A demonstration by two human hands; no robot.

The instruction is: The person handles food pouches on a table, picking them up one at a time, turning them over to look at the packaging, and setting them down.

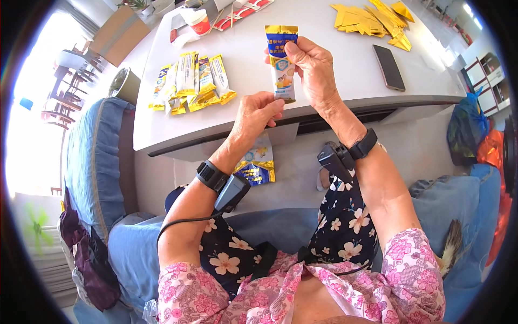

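In the head view, the right hand (313,65) grips a slim blue, gold and white packet (281,67) by its upper part, thumb flat on the front and fingers behind. The left hand (256,113) pinches the packet's lower left corner between thumb and fingers, so the packet stands nearly upright between the two. Its gold top edge points away from the wearer; its bottom edge sits just short of the near edge of the white table (353,67), which passes below the left hand's grip and under the right forearm.

Left of the grip, beyond a strip of tabletop, lies a pile of similar packets (186,81), overlapping one another. Farther off, past that pile, a red and white paper cup (198,22) stands near the far left side. Right of the grip, with tabletop between, a dark phone (389,67) lies slantwise; flat gold pieces (372,21) are heaped beyond it. Nearer the wearer than the left hand, past the table's edge, a blue and gold bag (258,170) shows low down, partly hidden.
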